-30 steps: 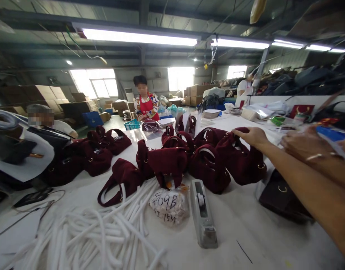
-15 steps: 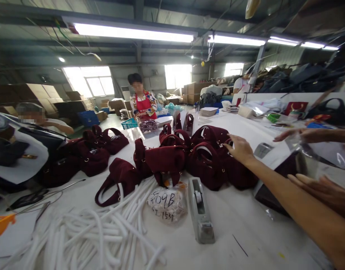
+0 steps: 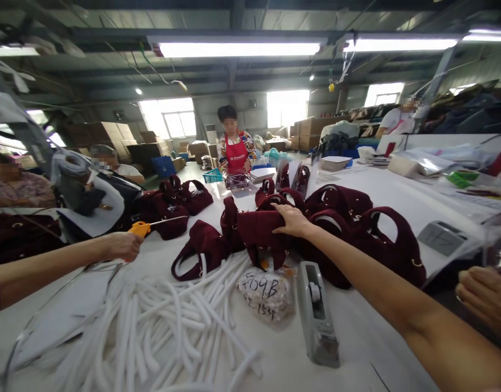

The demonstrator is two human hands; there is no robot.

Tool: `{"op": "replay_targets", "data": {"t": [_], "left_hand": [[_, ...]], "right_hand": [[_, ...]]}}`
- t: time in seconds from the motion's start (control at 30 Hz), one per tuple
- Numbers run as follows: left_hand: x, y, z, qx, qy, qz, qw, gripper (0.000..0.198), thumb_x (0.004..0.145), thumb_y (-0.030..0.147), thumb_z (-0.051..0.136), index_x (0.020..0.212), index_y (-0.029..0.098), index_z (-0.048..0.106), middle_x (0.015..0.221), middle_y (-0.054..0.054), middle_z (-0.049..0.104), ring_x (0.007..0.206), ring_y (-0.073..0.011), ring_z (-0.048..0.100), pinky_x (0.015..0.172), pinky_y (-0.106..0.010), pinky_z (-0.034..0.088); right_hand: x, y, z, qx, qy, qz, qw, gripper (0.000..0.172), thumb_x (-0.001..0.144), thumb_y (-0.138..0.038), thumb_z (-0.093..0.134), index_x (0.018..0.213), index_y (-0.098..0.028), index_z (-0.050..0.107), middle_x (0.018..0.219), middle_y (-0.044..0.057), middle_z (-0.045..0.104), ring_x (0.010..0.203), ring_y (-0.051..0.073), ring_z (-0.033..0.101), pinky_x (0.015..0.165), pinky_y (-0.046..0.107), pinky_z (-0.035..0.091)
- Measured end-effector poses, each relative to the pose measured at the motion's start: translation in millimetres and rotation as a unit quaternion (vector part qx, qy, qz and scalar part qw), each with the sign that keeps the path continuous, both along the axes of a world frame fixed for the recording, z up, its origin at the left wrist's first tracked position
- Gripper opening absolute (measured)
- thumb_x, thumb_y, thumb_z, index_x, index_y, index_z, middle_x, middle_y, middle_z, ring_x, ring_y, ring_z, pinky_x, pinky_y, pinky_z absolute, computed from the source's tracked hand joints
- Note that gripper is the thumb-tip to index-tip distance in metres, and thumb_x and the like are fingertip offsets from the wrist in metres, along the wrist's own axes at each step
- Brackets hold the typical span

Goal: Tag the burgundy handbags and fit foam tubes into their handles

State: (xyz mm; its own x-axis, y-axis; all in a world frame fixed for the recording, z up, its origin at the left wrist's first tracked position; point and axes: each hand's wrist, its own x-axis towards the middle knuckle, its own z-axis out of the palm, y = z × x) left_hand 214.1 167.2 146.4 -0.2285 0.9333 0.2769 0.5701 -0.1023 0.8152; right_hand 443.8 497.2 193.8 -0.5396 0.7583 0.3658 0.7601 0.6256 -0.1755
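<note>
My left hand is closed around an orange-handled tool with a long, thin metal rod pointing right. My right hand reaches over the pile, fingers and thumb apart, touching a burgundy handbag. Another burgundy handbag lies on its side just left of that one, its handle loop toward me. More burgundy handbags crowd around and under my right forearm. White tubes lie in a loose heap between my arms.
A marked plastic bag and a grey tape dispenser stand in front of the handbags. Another tape dispenser is at the right. A co-worker's hand is at the right edge. A person in a red apron stands across the table.
The view has turned left. My left hand has come in with the orange-handled tool raised over the table. My right hand has moved left across the pile to another burgundy handbag.
</note>
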Motion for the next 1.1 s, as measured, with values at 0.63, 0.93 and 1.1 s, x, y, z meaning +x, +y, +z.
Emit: {"op": "replay_targets", "data": {"t": [0.63, 0.93, 1.1], "left_hand": [[-197.3, 172.7, 120.6, -0.043, -0.179, 0.113, 0.976, 0.036, 0.087, 0.039, 0.058, 0.059, 0.018, 0.067, 0.072, -0.001, 0.068, 0.109, -0.0406, 0.068, 0.082, -0.063, 0.054], [-14.8, -32.3, 1.6, 0.057, -0.189, 0.023, 0.980, 0.031, 0.076, 0.046, 0.072, 0.101, 0.030, 0.077, 0.097, -0.007, 0.079, 0.082, -0.0255, 0.076, 0.065, -0.032, 0.065], [4.3, -60.4, -15.2, 0.142, -0.116, 0.085, 0.979, 0.080, 0.085, 0.034, 0.069, 0.155, 0.031, 0.030, 0.158, -0.010, 0.041, 0.139, -0.0297, 0.047, 0.111, -0.048, 0.046]], "right_hand": [[14.4, 48.4, 57.5, 0.001, 0.244, -0.202, 0.949, 0.040, 0.088, -0.053, 0.061, 0.100, -0.018, 0.077, 0.095, 0.011, 0.075, 0.099, 0.032, 0.066, 0.082, 0.036, 0.048], [35.6, -55.4, 47.3, -0.234, 0.453, -0.134, 0.850, 0.042, 0.085, -0.058, 0.065, 0.089, -0.017, 0.069, 0.063, 0.005, 0.067, 0.052, 0.018, 0.061, 0.049, 0.029, 0.051], [29.2, -151.9, 14.1, -0.434, 0.424, -0.048, 0.793, 0.034, 0.074, -0.048, 0.077, 0.080, -0.015, 0.069, 0.075, 0.009, 0.072, 0.064, 0.020, 0.066, 0.059, 0.030, 0.056]]}}
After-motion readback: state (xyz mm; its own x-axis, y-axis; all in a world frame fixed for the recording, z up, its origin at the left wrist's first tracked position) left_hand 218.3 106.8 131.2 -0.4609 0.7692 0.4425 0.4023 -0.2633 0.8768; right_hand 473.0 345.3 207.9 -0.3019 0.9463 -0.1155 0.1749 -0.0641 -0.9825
